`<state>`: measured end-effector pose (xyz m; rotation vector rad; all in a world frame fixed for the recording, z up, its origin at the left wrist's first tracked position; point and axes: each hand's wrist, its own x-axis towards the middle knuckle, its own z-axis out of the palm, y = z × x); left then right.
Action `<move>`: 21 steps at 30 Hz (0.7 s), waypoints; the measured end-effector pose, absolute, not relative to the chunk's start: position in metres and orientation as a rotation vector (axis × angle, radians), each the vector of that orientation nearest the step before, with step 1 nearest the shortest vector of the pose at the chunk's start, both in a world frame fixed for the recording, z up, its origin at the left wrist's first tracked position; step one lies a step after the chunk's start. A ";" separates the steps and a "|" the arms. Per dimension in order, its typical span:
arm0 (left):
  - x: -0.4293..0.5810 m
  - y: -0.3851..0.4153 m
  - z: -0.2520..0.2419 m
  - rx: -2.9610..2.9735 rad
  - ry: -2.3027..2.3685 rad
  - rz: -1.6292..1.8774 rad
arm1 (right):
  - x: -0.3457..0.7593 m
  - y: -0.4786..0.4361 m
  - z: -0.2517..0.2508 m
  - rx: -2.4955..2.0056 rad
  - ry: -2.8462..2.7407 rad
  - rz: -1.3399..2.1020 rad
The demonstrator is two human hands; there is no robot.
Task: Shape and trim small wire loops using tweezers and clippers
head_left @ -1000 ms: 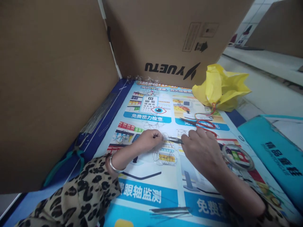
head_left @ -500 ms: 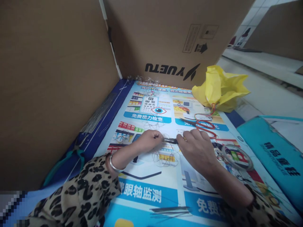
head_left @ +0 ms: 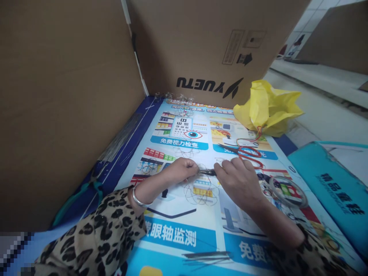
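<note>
My right hand (head_left: pixel 237 182) is closed around the handles of dark pliers (head_left: pixel 207 172), whose narrow jaws point left. The jaw tips meet the fingers of my left hand (head_left: pixel 183 170), which pinch thin wire there. A looped, flower-like wire shape (head_left: pixel 201 191) hangs or lies just below the jaws; I cannot tell whether it touches the poster. Another looped wire piece (head_left: pixel 187 147) lies beyond my left hand. Red-handled scissors (head_left: pixel 250 153) rest past my right hand.
Cut wires (head_left: pixel 207 256) lie at the near edge of the poster. Teal-handled pliers (head_left: pixel 86 191) and a wire bundle (head_left: pixel 120 138) are at the left. A wire coil (head_left: pixel 289 191), a yellow bag (head_left: pixel 267 107) and a teal box (head_left: pixel 330 184) sit right. Cardboard walls (head_left: pixel 201 46) stand behind.
The looped wire below the jaws has shifted slightly and shows more widely spread. The left fingers and the plier tips have moved only a little.
</note>
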<state>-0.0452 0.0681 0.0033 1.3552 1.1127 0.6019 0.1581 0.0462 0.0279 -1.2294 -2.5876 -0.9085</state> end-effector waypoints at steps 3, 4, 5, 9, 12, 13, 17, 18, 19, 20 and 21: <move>-0.046 0.068 0.005 1.360 1.078 0.593 | 0.158 0.047 0.027 -1.230 -2.591 -0.894; -0.046 0.068 0.006 1.363 1.071 0.588 | 0.158 0.047 0.027 -1.229 -2.592 -0.884; -0.046 0.068 0.006 1.365 1.069 0.582 | 0.159 0.047 0.026 -1.230 -2.590 -0.872; -0.047 0.069 0.006 1.354 1.073 0.565 | 0.159 0.048 0.025 -1.245 -2.580 -0.829; -0.047 0.069 0.006 1.342 1.062 0.559 | 0.159 0.048 0.025 -1.253 -2.581 -0.817; -0.046 0.069 0.007 1.343 1.059 0.557 | 0.159 0.049 0.024 -1.253 -2.580 -0.813; -0.046 0.069 0.009 1.352 1.071 0.551 | 0.159 0.049 0.023 -1.263 -2.575 -0.791; -0.046 0.069 0.010 1.351 1.076 0.545 | 0.159 0.049 0.023 -1.262 -2.576 -0.789; -0.046 0.069 0.010 1.352 1.078 0.539 | 0.159 0.049 0.022 -1.257 -2.576 -0.791; -0.046 0.069 0.011 1.355 1.076 0.534 | 0.160 0.049 0.022 -1.251 -2.577 -0.795; -0.046 0.069 0.011 1.360 1.070 0.530 | 0.160 0.050 0.021 -1.244 -2.578 -0.801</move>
